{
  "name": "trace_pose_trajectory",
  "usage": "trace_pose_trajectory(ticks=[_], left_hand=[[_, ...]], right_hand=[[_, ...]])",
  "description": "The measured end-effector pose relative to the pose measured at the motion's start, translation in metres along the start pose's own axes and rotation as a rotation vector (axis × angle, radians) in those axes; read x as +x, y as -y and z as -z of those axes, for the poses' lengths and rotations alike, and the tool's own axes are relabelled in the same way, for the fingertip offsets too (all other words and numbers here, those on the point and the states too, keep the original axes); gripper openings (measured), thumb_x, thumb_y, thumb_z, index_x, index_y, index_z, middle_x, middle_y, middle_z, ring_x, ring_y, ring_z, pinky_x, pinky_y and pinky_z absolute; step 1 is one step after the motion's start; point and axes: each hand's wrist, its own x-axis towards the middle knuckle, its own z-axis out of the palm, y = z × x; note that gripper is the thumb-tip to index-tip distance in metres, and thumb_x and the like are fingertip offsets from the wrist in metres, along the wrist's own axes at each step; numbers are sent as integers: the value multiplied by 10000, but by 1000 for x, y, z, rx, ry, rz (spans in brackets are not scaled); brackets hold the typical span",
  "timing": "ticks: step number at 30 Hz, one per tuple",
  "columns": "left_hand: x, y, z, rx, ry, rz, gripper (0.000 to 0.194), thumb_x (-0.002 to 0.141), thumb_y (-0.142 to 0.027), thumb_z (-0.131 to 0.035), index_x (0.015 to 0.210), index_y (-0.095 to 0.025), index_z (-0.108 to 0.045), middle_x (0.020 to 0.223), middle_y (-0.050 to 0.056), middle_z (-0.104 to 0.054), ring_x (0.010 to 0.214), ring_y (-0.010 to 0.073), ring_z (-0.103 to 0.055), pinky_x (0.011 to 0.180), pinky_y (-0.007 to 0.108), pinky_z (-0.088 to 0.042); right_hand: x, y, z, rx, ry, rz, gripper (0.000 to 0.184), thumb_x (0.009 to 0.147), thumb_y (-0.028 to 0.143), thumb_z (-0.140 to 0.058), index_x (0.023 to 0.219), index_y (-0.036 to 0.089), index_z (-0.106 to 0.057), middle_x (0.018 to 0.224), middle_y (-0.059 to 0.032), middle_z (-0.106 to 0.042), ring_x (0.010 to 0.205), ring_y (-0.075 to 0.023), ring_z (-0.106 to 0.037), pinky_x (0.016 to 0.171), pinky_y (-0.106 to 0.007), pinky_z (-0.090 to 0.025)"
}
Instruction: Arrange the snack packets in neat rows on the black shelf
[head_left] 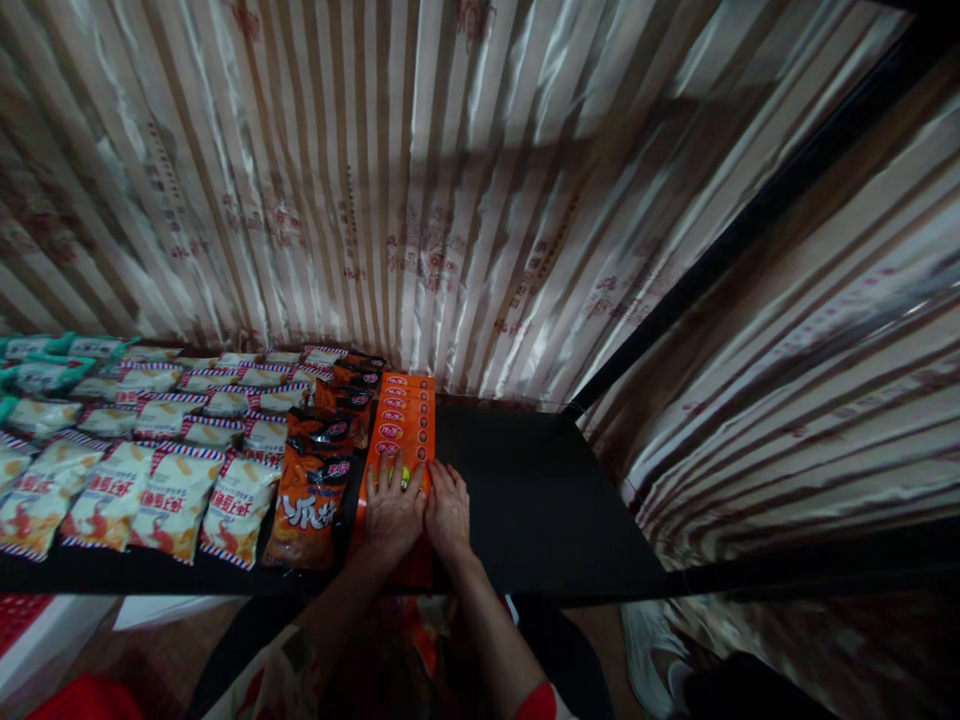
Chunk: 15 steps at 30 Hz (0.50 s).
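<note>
Several flat orange snack packets point(403, 415) lie overlapped in a column running away from me on a black shelf point(525, 500). My left hand point(394, 508) rests flat on the nearest packet, fingers spread, partly covering its print and a yellow-green spot. Along the right edge of that packet lies my right hand point(448, 508), its fingers stretched forward and touching the side. Neither hand is closed around anything. Left of the column stand shiny orange-brown snack bags point(307, 505), packed close to it.
White snack bags with striped edges point(176, 500) fill the shelf's left side in rows, with teal bags point(45, 372) at the far left. Silvery printed sheeting point(420, 200) hangs behind. A dark post point(735, 230) slants on the right. A white shoe point(646, 660) shows below.
</note>
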Motion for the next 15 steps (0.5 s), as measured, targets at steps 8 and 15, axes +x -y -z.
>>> trace_pose_trajectory(ticks=[8, 15], left_hand=[[0, 0, -2, 3, 23, 11, 435, 850, -339, -469, 1285, -320, -480, 1416, 72, -402, 1345, 329, -249, 1060, 550, -213], [0, 1, 3, -14, 1, -46, 429, 852, -312, -461, 1280, -319, -485, 1435, 59, -373, 1353, 298, -240, 1084, 520, -191]], right_hand=[[-2, -4, -5, 30, -71, 13, 483, 795, 129, -361, 1245, 107, -534, 1269, -112, -551, 1219, -243, -401, 994, -414, -365], [-15, -5, 0, 111, -173, 12, 409, 816, 153, -358, 1137, 116, -608, 1226, -142, -564, 1180, -227, -452, 984, -420, -401]])
